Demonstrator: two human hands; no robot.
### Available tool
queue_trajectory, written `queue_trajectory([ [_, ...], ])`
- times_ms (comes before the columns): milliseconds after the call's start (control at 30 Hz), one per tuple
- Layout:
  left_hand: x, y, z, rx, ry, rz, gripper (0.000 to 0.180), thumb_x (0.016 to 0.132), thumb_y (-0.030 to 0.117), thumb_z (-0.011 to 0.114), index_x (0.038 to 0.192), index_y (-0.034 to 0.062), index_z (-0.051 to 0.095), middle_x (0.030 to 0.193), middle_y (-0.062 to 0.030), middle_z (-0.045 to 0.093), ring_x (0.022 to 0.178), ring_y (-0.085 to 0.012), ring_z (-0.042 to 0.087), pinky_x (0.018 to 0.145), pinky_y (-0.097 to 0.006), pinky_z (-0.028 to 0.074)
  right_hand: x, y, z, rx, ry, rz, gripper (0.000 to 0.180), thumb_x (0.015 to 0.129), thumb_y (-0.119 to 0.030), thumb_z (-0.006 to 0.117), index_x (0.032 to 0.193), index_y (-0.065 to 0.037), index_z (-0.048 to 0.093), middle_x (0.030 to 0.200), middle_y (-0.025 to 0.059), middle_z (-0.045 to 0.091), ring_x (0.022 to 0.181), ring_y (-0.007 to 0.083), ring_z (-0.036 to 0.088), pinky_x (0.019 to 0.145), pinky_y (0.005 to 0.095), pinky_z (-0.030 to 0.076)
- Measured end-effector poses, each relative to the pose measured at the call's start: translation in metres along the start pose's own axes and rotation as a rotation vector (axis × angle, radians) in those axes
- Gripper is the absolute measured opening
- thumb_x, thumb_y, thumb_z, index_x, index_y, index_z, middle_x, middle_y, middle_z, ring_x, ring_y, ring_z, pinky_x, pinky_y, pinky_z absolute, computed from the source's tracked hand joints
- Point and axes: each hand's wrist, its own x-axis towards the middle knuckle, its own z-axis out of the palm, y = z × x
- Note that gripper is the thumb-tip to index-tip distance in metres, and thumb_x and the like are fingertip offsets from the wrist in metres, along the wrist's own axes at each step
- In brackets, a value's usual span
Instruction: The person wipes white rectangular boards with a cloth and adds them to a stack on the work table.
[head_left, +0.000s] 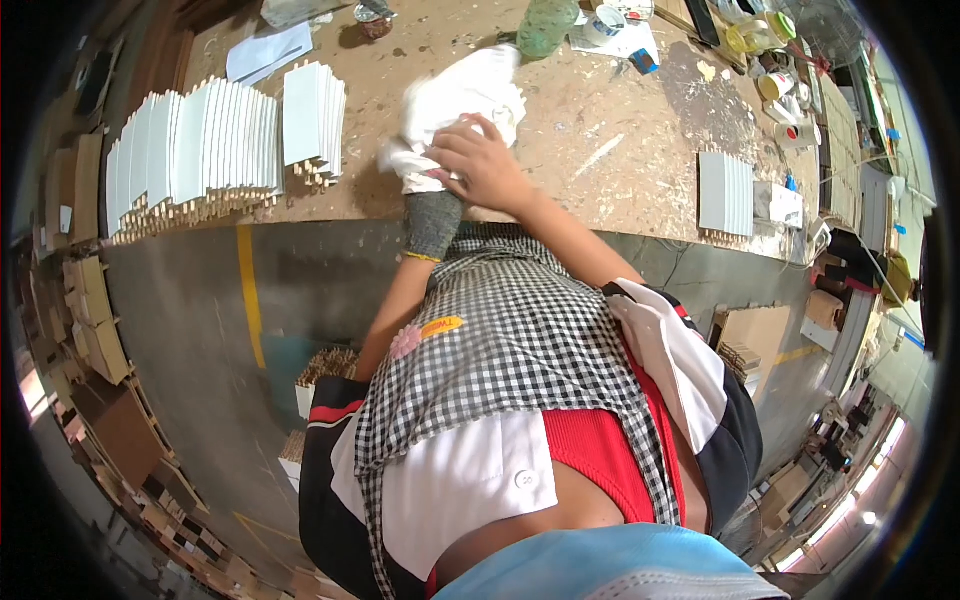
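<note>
White cloth (462, 105) under right hand (487, 163) — green bottle (546, 25) beyond

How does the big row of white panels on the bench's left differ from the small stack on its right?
The left row of white panels holds many more pieces than the right stack. The left row fans along the bench edge, near the white cloth under the right hand; the right stack sits compact, farther from that hand. Both are white, stand on edge on the workbench, and show wooden pegs below.
</note>
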Motion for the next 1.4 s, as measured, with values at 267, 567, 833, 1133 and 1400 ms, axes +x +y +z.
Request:
queue_trajectory([
  [267,0.022,0.044,-0.029,-0.466,-0.117,-0.53,0.037,0.095,0.021,0.061,0.117,-0.0074,0.055,0.098,-0.0179,0.069,0.085,-0.0254,0.069,0.072,-0.038,0.055,-0.084,0.226,-0.039,-0.097,0.172,0.869,0.042,0.098,-0.037,0.046,0.092,-0.003,0.07,0.09,0.0248,0.066,0.088,0.0448,0.06,0.08,0.0487,0.049],
  [567,0.023,-0.001,-0.017,-1.418,0.197,-0.908,0.037,0.095,0.013,0.058,0.12,-0.0135,0.053,0.105,-0.021,0.064,0.082,-0.0291,0.069,0.067,-0.038,0.062,-0.117,0.316,-0.133,-0.429,0.019,1.022,0.044,0.089,-0.044,0.066,0.113,-0.007,0.07,0.114,0.0189,0.067,0.106,0.0377,0.062,0.09,0.0424,0.05],
  [833,0.006,-0.027,-0.013,-1.486,0.272,-0.931,0.036,0.094,0.014,0.059,0.12,-0.0108,0.055,0.104,-0.0192,0.065,0.081,-0.0301,0.07,0.063,-0.04,0.063,-0.096,0.289,-0.136,-0.511,0.101,0.778,0.04,0.081,-0.018,0.073,0.12,-0.011,0.068,0.111,0.0143,0.068,0.098,0.0357,0.063,0.083,0.0414,0.051],
  [1133,0.007,-0.028,-0.015,-1.466,0.258,-0.908,0.035,0.094,0.012,0.06,0.121,-0.0095,0.055,0.105,-0.0188,0.065,0.078,-0.0289,0.07,0.062,-0.039,0.062,-0.032,0.101,-0.049,-0.04,-0.148,0.191,0.05,0.079,0.008,0.057,0.125,-0.01,0.061,0.124,0.0089,0.06,0.118,0.0318,0.053,0.101,0.0404,0.047],
  [1400,0.005,-0.029,-0.007,-1.383,0.256,-0.923,0.037,0.093,0.014,0.061,0.122,-0.0085,0.056,0.103,-0.0152,0.066,0.078,-0.0248,0.068,0.061,-0.035,0.06,-0.039,0.1,-0.039,-0.157,-0.119,0.236,0.055,0.077,0.01,0.055,0.129,-0.01,0.059,0.124,0.0114,0.058,0.118,0.0309,0.052,0.102,0.0405,0.046],
])
